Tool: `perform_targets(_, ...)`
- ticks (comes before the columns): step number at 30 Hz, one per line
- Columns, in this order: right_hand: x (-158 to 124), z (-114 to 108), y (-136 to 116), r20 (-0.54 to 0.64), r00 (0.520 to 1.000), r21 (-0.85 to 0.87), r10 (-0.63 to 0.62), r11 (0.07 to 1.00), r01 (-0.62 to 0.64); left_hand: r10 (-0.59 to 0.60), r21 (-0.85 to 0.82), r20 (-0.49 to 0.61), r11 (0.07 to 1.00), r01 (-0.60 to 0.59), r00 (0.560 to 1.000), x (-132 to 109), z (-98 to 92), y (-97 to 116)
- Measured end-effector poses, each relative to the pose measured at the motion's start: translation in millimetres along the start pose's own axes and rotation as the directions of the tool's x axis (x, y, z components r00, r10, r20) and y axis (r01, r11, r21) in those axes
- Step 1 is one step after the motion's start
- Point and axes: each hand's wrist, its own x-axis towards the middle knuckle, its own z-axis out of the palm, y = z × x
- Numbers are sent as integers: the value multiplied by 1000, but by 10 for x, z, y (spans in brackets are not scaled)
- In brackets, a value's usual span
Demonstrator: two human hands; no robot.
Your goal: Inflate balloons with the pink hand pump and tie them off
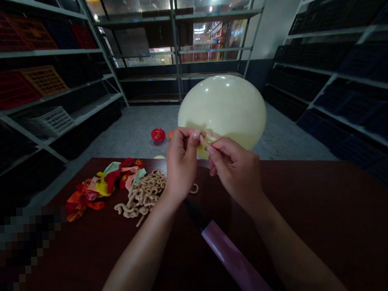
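Note:
A large pale yellow balloon (224, 105), blown up round, is beyond my hands with its neck toward me. My left hand (183, 159) pinches at the neck, thumb pressed to the fingers. From the other side my right hand (235, 165) pinches the balloon's neck between thumb and forefinger. The exact wrap of the neck is partly hidden by my fingertips. Below my hands a balloon pump (231, 255) with a purple barrel and black nozzle end lies on the dark table (312, 209).
Left on the table lie a heap of beige rubber rings or cords (146, 192) and several colourful uninflated balloons (102, 184). Red (158, 135) and orange balloons rest on the floor beyond. Shelves with crates (43, 80) flank both sides; a metal rack (176, 56) stands at the back.

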Motion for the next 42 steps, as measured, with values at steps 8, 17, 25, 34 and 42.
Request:
perform_targets(8,-23,6,-10,61,979,-491,-194,848,199,-243,-295,49,923,247,969,111,-54,20)
perform_targets(17,2,-15,-33,150,958,-652,-244,704,281,-292,-331,109,891,311,950,141,-106,-21)
perform_targets(25,31,-38,47,-45,992,-329,-118,940,96,-116,-238,122,961,143,986,58,51,-44)
perform_targets(34,42,41,199,76,997,-310,-19,950,41,-271,-399,57,876,271,961,108,-7,-205)
perform_targets(42,24,121,212,180,984,-355,-12,932,76,-475,-528,49,735,426,879,187,-117,-242)
